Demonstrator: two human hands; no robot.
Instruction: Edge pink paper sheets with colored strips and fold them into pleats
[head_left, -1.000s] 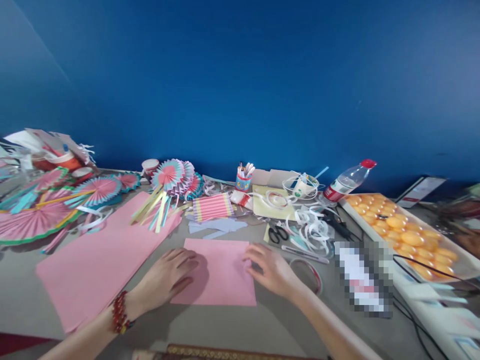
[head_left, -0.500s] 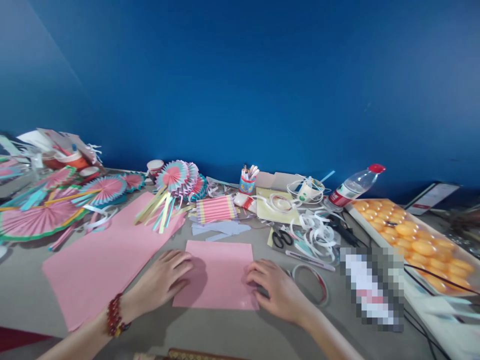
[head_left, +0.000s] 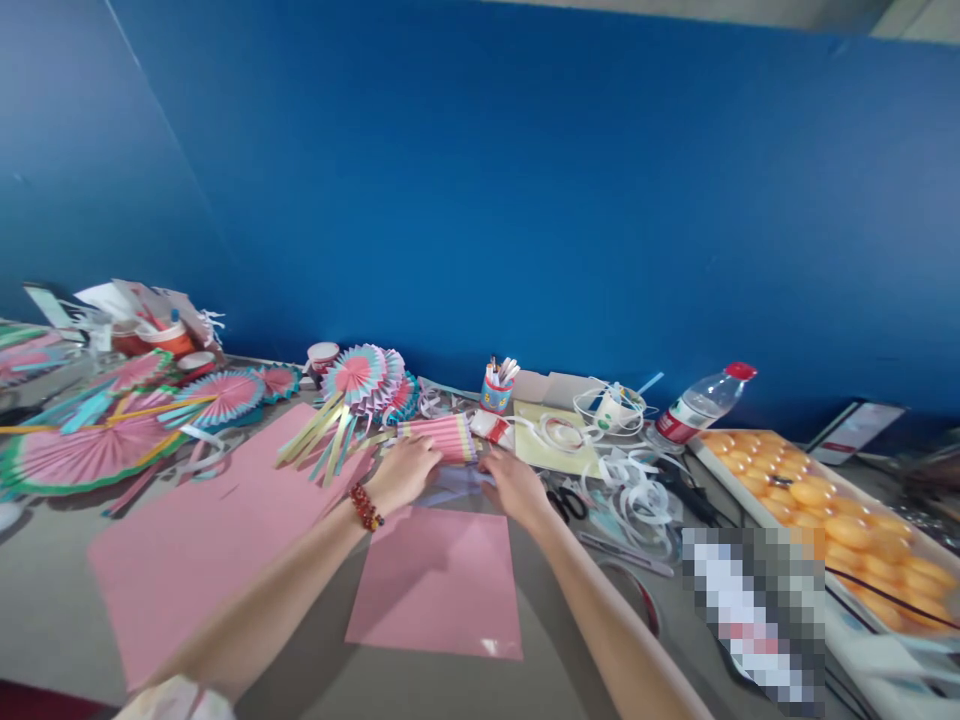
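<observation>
Fingers (head_left: 430,456) of the left hand (head_left: 405,474) are lying over the near left part of a striped pleated paper (head_left: 448,432), while those of the right hand (head_left: 517,488) are bending just beside its right end, above lavender scraps (head_left: 454,490). For good handling, both hands would best be bearing evenly on the two ends, lightly squaring the ridges rather than flattening them, with the wrists clearing the flat sheet below.

The left fingers are lying bent and close together; whether they are gripping the paper or only resting on it, I cannot tell, as their undersides are facing away. The right thumb seems to be standing a little apart from its fingers, but whether they are holding an edge or a scrap is not showing clearly.

A bead bracelet (head_left: 366,508) is circling the left wrist, above the top left corner of a small pink sheet (head_left: 442,600), which is lying flat between the forearms. A larger pink sheet (head_left: 202,540) is spreading out under the left forearm. Scissors (head_left: 574,503) are lying just beside the right wrist, a tape roll (head_left: 649,606) farther down outside that forearm. Beyond the pleated paper, a pen cup (head_left: 496,396) is standing near the blue wall (head_left: 480,200).
</observation>
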